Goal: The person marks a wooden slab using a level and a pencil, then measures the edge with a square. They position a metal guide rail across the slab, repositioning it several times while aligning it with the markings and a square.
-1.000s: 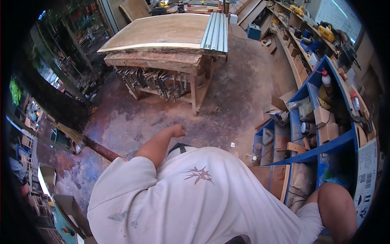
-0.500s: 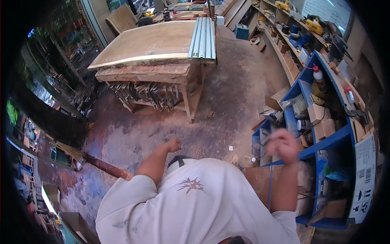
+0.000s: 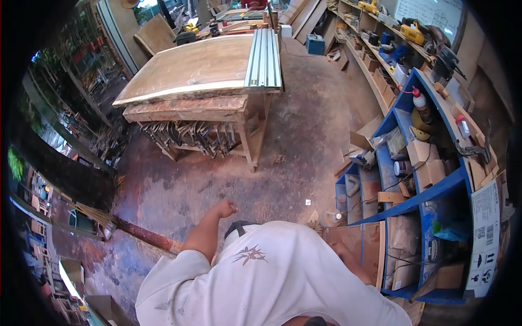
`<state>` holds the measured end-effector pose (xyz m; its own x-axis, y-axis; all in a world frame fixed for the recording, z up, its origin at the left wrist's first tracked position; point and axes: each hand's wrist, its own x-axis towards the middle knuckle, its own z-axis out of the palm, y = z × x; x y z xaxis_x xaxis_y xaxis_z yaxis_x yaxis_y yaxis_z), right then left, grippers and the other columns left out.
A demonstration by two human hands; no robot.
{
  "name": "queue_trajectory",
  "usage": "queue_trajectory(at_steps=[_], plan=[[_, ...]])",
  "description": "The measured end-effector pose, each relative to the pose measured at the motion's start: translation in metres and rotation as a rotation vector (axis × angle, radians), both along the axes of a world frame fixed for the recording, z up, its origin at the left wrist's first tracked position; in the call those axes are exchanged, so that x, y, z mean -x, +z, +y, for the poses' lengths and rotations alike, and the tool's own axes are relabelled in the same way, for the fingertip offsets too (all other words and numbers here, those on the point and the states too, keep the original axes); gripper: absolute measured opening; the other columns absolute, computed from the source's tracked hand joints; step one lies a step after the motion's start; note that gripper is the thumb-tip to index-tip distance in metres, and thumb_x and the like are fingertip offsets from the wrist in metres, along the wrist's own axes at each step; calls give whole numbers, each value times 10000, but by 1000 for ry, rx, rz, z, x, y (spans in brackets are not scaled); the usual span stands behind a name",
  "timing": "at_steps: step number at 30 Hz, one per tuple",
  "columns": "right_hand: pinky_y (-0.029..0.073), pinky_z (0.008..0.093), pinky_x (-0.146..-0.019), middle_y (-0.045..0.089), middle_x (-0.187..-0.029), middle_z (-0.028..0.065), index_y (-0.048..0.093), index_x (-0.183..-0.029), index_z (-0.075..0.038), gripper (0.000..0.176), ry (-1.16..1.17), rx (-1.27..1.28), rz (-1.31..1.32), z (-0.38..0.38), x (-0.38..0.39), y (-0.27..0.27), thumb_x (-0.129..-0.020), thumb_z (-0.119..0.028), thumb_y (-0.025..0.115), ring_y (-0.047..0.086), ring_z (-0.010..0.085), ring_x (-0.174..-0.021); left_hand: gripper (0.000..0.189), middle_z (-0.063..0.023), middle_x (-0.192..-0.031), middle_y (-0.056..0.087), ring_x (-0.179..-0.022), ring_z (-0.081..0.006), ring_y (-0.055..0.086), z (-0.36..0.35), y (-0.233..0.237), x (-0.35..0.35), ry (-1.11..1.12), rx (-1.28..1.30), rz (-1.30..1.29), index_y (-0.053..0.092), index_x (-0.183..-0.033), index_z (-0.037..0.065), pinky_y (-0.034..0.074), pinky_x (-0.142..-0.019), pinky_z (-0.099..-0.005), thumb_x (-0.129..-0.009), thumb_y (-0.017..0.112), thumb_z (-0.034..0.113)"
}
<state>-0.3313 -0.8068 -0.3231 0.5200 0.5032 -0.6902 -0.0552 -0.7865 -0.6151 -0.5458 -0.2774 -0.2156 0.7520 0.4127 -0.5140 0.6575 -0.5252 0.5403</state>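
Note:
My left hand (image 3: pixel 227 208) is held out over the stained floor, left of the dark waistband, with its fingers curled in and nothing visible in them. My right hand (image 3: pixel 339 250) is low beside the white shirt (image 3: pixel 272 266), over or against a brown panel (image 3: pixel 353 239) at the near end of the blue shelving. The shirt and forearm hide most of its fingers. A clear bottle (image 3: pixel 331 217) stands just beyond that panel.
A workbench (image 3: pixel 185 108) bears a wooden slab (image 3: pixel 190 65) and metal rails (image 3: pixel 263 60), with clamps (image 3: pixel 190 136) hanging below. Blue shelving (image 3: pixel 402 209) with boxes and bottles runs along the right. A pole (image 3: pixel 147 231) lies at the left.
My right hand has dropped from above the blue shelving to beside the shirt, and its forearm has swung down and inward. My left hand is slightly lower. The view has shifted a little.

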Motion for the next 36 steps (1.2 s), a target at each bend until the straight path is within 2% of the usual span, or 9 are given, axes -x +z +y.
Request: queue_trajectory(at_steps=[2, 5, 12, 14, 17, 23, 30, 32, 36], plan=[[466, 279, -478, 631, -649, 81, 639, -782, -25, 306, 89, 189, 33, 3, 15, 70, -909, -254, 481, 576, 155, -520, 474, -188, -1032, 646, -976, -297, 617, -4, 7, -1, 21, -13, 42, 616, -1096, 14, 470, -865, -365, -741, 700, 316], [464, 279, -448, 631, -650, 102, 623, -749, -11, 347, -58, 122, 129, -8, 20, 75, -925, -258, 454, 571, 164, -497, 479, -185, -1038, 646, -977, -293, 618, 2, -15, 2, 10, -19, 14, 613, -1109, 23, 471, -865, -361, -743, 694, 322], [415, 290, -372, 598, -623, 95, 573, -734, -30, 312, -46, 74, 65, -5, 13, 61, -930, -252, 474, 524, 167, -430, 509, -183, -1069, 637, -1008, -294, 607, 1, -26, 1, 4, 29, 58, 602, -1137, 30, 462, -886, -354, -744, 685, 343], [392, 303, -350, 594, -637, 96, 545, -781, -42, 220, -228, -45, 151, 1, 15, 49, -915, -216, 516, 496, 169, -410, 528, -183, -1075, 635, -1014, -291, 606, 2, -36, 1, 9, 57, 35, 597, -1146, 30, 461, -887, -356, -741, 685, 358], [362, 306, -329, 584, -641, 92, 518, -804, -54, 180, -266, -49, 156, 9, 18, 52, -906, -199, 542, 467, 168, -393, 534, -187, -1084, 631, -1022, -290, 603, -4, -24, 1, 6, 45, 49, 593, -1156, 34, 461, -888, -357, -743, 681, 362], [397, 292, -363, 604, -647, 91, 563, -799, -50, 178, -186, 5, 36, 0, 20, 20, -897, -198, 545, 523, 161, -433, 523, -195, -1098, 624, -1031, -296, 599, -12, -10, 13, 9, 48, 27, 587, -1170, 43, 456, -895, -369, -756, 671, 351], [415, 299, -378, 615, -642, 93, 588, -742, -38, 211, -175, 34, 135, 1, 22, 41, -891, -176, 527, 541, 154, -450, 539, -205, -1095, 622, -1034, -310, 596, -7, -30, 26, 46, 77, 51, 573, -1182, 26, 449, -907, -367, -763, 673, 350], [414, 298, -378, 611, -629, 99, 580, -706, -35, 238, -63, 94, 78, 9, 23, 65, -898, -157, 509, 542, 157, -449, 555, -206, -1089, 624, -1032, -306, 598, -7, -34, 28, 46, 88, 51, 566, -1185, 15, 454, -900, -368, -760, 676, 354], [415, 296, -374, 614, -635, 112, 576, -737, -29, 228, -151, 29, 136, 6, 24, 44, -908, -164, 508, 542, 155, -452, 552, -203, -1080, 628, -1023, -305, 601, -8, -39, 29, 53, 95, 49, 571, -1173, 10, 459, -890, -369, -758, 679, 358]])
